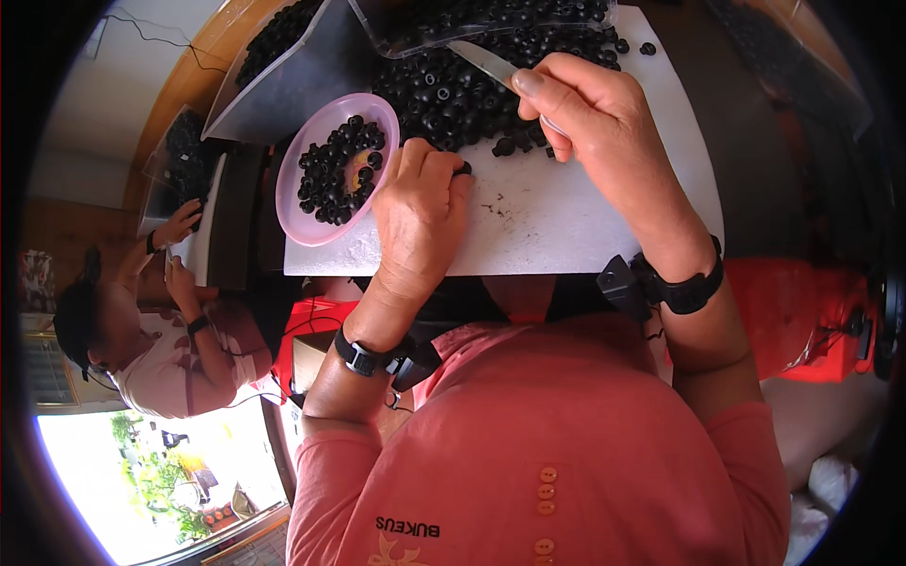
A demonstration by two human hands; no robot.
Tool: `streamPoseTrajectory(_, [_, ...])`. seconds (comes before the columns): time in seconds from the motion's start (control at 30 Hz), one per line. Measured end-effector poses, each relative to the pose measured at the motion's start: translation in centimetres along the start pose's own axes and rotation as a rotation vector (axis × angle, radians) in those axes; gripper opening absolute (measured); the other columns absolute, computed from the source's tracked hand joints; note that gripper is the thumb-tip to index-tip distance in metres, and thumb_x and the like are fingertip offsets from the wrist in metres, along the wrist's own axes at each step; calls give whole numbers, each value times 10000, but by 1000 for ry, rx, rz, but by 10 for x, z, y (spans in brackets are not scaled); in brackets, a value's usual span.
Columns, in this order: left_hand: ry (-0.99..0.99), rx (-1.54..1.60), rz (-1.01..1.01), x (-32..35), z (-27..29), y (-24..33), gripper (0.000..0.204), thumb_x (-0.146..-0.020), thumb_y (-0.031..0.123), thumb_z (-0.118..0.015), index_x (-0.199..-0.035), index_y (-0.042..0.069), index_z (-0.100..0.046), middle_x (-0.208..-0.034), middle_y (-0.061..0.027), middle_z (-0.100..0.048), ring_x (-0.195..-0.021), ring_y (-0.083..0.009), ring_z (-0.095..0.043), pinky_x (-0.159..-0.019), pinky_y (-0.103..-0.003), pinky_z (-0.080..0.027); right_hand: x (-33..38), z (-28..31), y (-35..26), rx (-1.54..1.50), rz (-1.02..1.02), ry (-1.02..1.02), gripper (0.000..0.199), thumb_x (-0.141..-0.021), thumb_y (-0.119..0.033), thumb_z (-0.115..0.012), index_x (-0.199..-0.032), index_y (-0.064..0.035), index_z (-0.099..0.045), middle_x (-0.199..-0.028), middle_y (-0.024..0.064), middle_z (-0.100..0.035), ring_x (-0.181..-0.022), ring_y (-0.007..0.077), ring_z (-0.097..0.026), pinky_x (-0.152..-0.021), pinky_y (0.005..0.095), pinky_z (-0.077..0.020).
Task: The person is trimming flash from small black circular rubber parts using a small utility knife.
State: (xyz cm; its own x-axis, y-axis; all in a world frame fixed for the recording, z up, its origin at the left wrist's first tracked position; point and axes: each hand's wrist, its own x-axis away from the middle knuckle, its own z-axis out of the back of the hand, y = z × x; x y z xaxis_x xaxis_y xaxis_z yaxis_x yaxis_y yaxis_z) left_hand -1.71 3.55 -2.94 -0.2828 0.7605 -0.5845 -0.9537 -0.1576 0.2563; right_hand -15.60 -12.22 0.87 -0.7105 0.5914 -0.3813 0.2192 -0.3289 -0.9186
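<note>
My left hand [420, 212] is closed on a small black round part [462, 169], of which only a bit shows past the fingers. It rests near the front of the white tabletop [566, 226], beside the pink oval bowl [294, 203]. In my right hand [599, 113] is a knife [486, 64], its blade pointing up and left over a heap of black round parts [439, 108]. Some of these parts show ring-shaped openings. More of them [326, 170] lie in the bowl. Dark crumbs [500, 206] are scattered between my hands.
A grey bin [302, 75] stands at the far left, with black parts behind its wall. The rim of a clear tray [396, 52] lies at the back. Two loose parts are near the right back edge. Another person [203, 349] works at a table on the left.
</note>
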Motion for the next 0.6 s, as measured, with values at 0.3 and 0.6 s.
streamPoseTrajectory(0.3, [-87, -29, -39, -18, -2, -1, 169, -769, 19, -720, -934, 16, -684, -848, -88, -587, -779, -242, -610, -623, -357, -493, 0, -1, 1, 81, -51, -65, 311, -974, -244, -621, -797, 7, -668, -618, 24, -591, -537, 70, -452, -483, 260, -356])
streamPoseTrajectory(0.6, [-190, 1564, 802, -19, 9, 7, 231, -968, 108, -635, -1132, -52, -662, -796, -90, -649, -633, -137, -574, -533, -253, -431, 1, -5, 6, 246, -2, -146, 252, -940, -230, -689, -797, -28, -641, -595, -32, -495, -554, 39, -415, -492, 240, -320])
